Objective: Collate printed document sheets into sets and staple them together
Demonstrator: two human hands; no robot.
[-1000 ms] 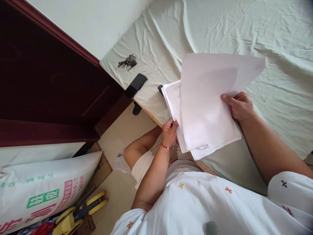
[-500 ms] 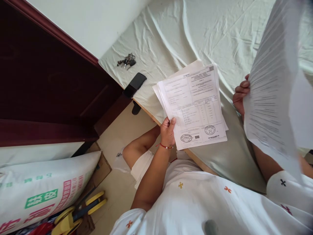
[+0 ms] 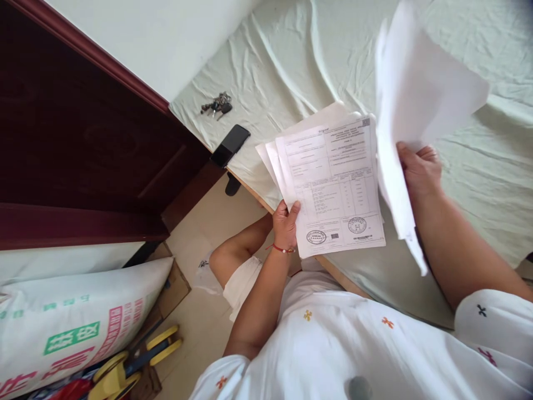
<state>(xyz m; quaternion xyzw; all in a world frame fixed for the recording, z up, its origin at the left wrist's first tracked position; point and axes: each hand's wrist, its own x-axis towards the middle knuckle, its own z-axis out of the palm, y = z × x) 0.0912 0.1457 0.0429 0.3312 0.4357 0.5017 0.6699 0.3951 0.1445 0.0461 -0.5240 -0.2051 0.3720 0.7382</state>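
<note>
Gripping the lower-left corner of a stack of printed sheets (image 3: 333, 189), the left hand (image 3: 285, 225) has its thumb on the top page and its fingers curled out of sight beneath, clenched on the paper. A red bracelet (image 3: 283, 250) circles that wrist. The stack fans into about 3 visible layers; the top page shows a form grid and 2 round stamps near its bottom edge, just right of the thumb. The stack hangs over the near edge of the bed (image 3: 478, 183), tilted up toward the camera.

Right of the stack, the right hand (image 3: 420, 169) pinches a second bundle of white sheets (image 3: 412, 100), raised and bent, blank side showing. The thumb lies on the near face; the other fingers are hidden behind the paper. The bundle's left edge overlaps the stack's right edge; whether they touch cannot be told.

Left of the stack, a black phone (image 3: 230, 145) lies at the bed's edge. Beyond the phone rests a bunch of keys (image 3: 216, 104).
</note>
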